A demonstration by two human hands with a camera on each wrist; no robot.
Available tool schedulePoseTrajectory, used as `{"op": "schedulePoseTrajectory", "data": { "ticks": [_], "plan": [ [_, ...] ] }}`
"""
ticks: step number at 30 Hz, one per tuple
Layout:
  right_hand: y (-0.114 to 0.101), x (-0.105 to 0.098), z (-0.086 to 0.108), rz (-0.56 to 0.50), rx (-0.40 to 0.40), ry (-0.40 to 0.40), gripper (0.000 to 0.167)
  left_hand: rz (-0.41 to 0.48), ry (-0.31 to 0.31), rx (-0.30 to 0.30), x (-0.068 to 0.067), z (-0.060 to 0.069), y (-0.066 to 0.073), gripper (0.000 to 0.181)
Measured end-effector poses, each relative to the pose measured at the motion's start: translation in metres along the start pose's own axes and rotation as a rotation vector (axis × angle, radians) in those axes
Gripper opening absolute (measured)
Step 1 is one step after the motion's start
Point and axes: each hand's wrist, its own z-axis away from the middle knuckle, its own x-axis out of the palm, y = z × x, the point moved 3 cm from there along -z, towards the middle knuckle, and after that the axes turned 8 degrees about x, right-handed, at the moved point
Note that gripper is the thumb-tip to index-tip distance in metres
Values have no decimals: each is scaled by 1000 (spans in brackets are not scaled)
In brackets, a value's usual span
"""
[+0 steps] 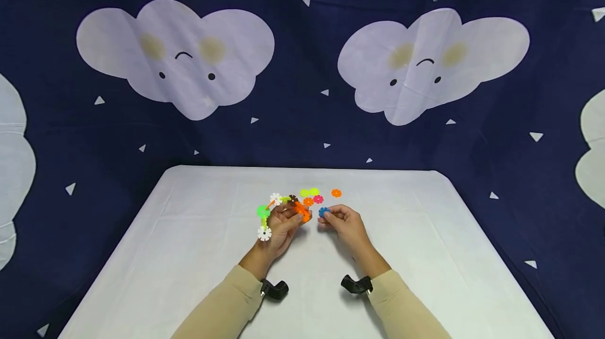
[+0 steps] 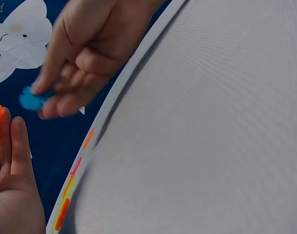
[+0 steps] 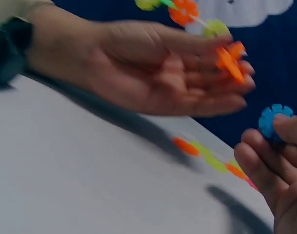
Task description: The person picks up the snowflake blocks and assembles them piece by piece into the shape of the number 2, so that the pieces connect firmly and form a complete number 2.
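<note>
My left hand [image 1: 282,230] pinches an orange notched plastic disc [image 1: 304,213] between thumb and fingers. From it a chain of interlocked snowflake discs, ending in a white disc [image 1: 264,233], curves over the back of the hand towards the wrist. The right wrist view shows the orange piece [image 3: 230,63] made of discs set crosswise. Across a small gap, my right hand [image 1: 351,228] holds a blue snowflake disc [image 3: 271,122] between thumb and forefinger. The blue disc and the orange piece are apart, both raised above the white table.
Beyond the hands, several loose discs lie on the white table [image 1: 198,255]: yellow ones [image 1: 314,191], a pink one [image 1: 319,199] and orange ones, one [image 1: 336,193] off to the right. A dark blue curtain [image 1: 302,139] with clouds hangs behind the table's far edge.
</note>
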Motion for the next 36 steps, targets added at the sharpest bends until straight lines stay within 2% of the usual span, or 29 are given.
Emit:
{"op": "schedulePoseTrajectory", "data": {
  "ticks": [3,5,11,15,20,28,32,36],
  "plan": [
    [-1,10,15,0,-42,-85,15,-20,35,-3,0,0,-1,38],
    [-2,17,24,30,-81,-104,17,-24,43,0,1,0,-1,38],
    [2,30,34,132,-202,-21,17,-41,-1,5,0,-2,-2,35],
    [4,33,36,149,-289,29,18,-57,-13,0,-1,-1,-3,36],
    [-6,38,42,185,-410,92,18,-91,-27,6,1,-1,-3,38],
    [-30,47,59,153,-484,115,15,-132,-54,2,2,0,-4,30],
    [-29,47,61,140,-529,134,16,-139,-89,4,1,-1,-6,27],
    [-18,45,55,156,-601,177,18,-129,-121,6,5,-2,-7,38]
  ]
}}
